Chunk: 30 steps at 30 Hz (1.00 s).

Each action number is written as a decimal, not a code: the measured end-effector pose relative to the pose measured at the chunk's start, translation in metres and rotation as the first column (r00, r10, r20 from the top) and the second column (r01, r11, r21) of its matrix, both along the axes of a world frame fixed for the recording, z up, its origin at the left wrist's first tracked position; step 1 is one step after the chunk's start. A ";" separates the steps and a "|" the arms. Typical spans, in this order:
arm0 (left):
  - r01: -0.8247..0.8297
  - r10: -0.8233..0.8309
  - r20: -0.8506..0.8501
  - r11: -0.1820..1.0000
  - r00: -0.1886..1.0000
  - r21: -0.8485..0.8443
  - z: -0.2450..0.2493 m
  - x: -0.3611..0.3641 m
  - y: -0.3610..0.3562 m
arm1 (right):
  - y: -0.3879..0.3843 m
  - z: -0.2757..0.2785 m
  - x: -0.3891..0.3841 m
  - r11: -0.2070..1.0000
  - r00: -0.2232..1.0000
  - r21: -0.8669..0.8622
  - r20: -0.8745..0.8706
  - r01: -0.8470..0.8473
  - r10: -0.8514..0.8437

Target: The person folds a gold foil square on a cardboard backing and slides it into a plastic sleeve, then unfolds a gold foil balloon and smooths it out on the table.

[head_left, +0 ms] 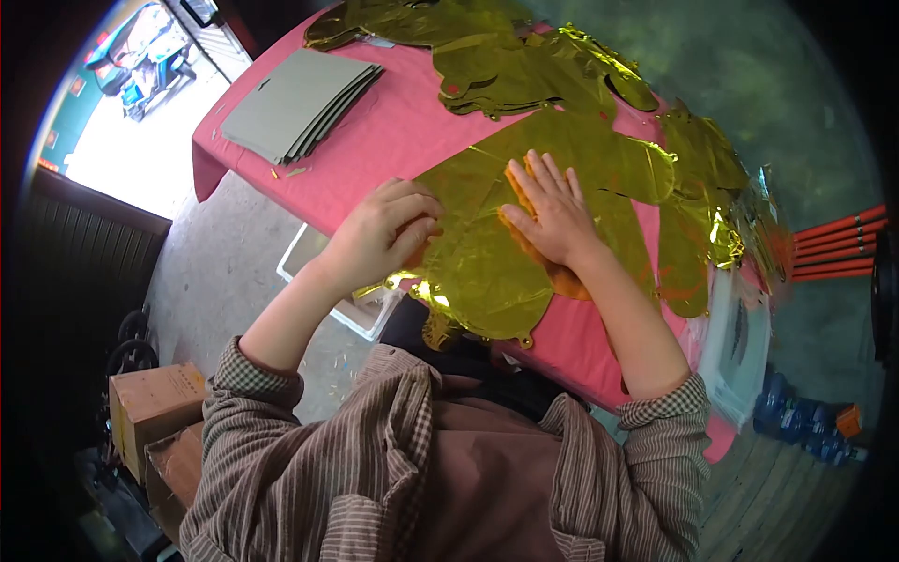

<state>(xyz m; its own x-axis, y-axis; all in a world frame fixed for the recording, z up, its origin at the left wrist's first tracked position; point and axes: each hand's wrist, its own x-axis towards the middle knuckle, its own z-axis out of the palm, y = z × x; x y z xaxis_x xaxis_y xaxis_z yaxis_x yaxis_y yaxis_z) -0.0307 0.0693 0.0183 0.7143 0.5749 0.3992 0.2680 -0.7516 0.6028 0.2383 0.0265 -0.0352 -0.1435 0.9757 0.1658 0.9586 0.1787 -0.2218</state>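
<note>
A deflated gold foil balloon [487,262] lies flat on the pink-covered table [403,131], its lower edge hanging over the table's near side. My left hand [384,234] has its fingers curled and pinches the balloon's left edge. My right hand [552,211] lies flat on the foil with fingers spread, pressing it down; an orange reflection shows beneath the palm. The two hands are about a hand's width apart.
More gold foil balloons [506,56] are heaped across the table's far side and right end. A stack of grey sheets [300,103] lies at the left end. A clear plastic bin [323,281] stands under the table, cardboard boxes [154,403] on the floor at left, orange rods [838,244] at right.
</note>
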 end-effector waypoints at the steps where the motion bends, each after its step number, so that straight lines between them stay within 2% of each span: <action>1: -0.011 0.011 -0.005 1.000 1.000 -0.005 0.002 -0.006 -0.004 | 0.000 -0.001 0.000 1.000 1.000 -0.005 -0.005 -0.011 0.011; 3: -0.094 0.090 -0.184 0.995 0.979 -0.014 0.006 -0.017 -0.016 | 0.000 -0.001 0.001 1.000 1.000 0.004 0.008 -0.006 0.006; 4: -0.097 0.093 -0.185 0.995 0.978 -0.015 0.009 -0.018 -0.024 | 0.000 -0.001 0.001 1.000 1.000 0.003 0.006 -0.010 0.010; 6: -0.181 0.146 -0.306 0.980 0.941 -0.087 0.012 -0.019 -0.044 | 0.000 -0.002 0.002 1.000 1.000 0.007 0.008 -0.012 0.012; 7: -0.157 0.147 -0.264 0.987 0.953 -0.017 0.006 -0.019 -0.052 | 0.000 -0.002 0.002 1.000 1.000 0.008 0.009 -0.016 0.015; 8: -0.160 0.150 -0.264 0.987 0.953 -0.017 0.006 -0.018 -0.061 | 0.000 -0.002 0.002 1.000 1.000 0.005 0.015 -0.013 0.013; 10: -0.252 0.203 -0.283 0.956 0.937 -0.147 0.007 -0.016 -0.077 | 0.001 -0.001 0.002 1.000 1.000 0.004 0.023 -0.013 0.013; 12: -0.271 0.198 -0.335 0.944 0.921 -0.186 -0.002 -0.018 -0.085 | 0.000 -0.001 0.002 1.000 1.000 -0.005 0.009 -0.012 0.012; 14: -0.291 0.274 -0.108 0.935 0.956 -0.203 -0.012 -0.015 -0.092 | 0.000 0.000 0.003 1.000 1.000 -0.013 0.011 -0.011 0.011; 15: -0.297 0.280 -0.107 0.933 0.954 -0.202 -0.012 -0.015 -0.095 | 0.000 0.001 0.002 1.000 1.000 -0.019 0.012 -0.009 0.009; 17: -0.243 0.225 -0.099 0.812 0.969 -0.531 -0.012 -0.012 -0.098 | 0.002 0.001 0.003 0.999 1.000 -0.029 0.009 -0.018 0.018; 18: -0.208 0.234 -0.017 0.825 0.972 -0.526 -0.018 -0.009 -0.101 | 0.001 0.002 0.004 0.999 1.000 -0.042 0.005 -0.018 0.019; 22: -0.179 0.245 0.034 0.789 0.969 -0.588 -0.017 -0.001 -0.103 | 0.000 0.007 0.007 0.997 0.999 -0.070 0.006 -0.036 0.036; 24: -0.078 0.163 0.089 0.798 0.983 -0.598 -0.017 0.004 -0.103 | 0.000 0.009 0.009 0.995 0.999 -0.095 0.004 -0.043 0.043; 30: -0.013 0.137 0.128 0.728 0.982 -0.685 -0.019 0.019 -0.110 | -0.007 0.013 0.019 0.992 0.999 -0.119 0.023 -0.039 0.042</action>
<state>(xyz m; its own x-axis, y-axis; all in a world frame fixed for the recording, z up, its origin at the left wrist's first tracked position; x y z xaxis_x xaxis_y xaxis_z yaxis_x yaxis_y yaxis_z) -0.0116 -0.0403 -0.0005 0.6195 0.7848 -0.0165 0.1599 -0.1055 0.9815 0.2576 0.0196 -0.0220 -0.1862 0.9815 0.0453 0.9568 0.1916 -0.2189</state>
